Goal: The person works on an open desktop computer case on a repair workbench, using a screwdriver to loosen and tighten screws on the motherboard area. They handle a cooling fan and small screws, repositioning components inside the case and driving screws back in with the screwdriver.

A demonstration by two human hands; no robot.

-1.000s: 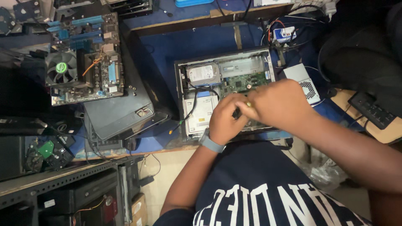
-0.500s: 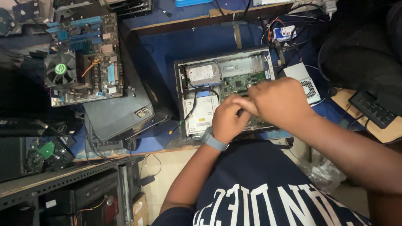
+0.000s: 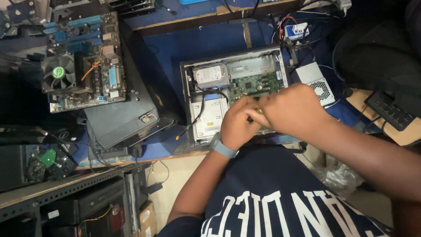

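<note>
An open desktop computer case lies on the blue bench, showing a silver hard drive, a green circuit board and a white-labelled drive. My left hand, with a grey watch on its wrist, and my right hand are pressed together over the case's near right part. Both have their fingers curled around a small yellow-and-dark tool, mostly hidden between them. What lies under the hands is covered.
A bare motherboard with a fan rests on a dark flat case at the left. A small white box with a grille sits right of the open case. A dark keyboard-like device lies far right, and shelves with parts stand lower left.
Both hands stay over the same spot of the case. They have closed in on each other a little, so less of the yellow tool shows.
</note>
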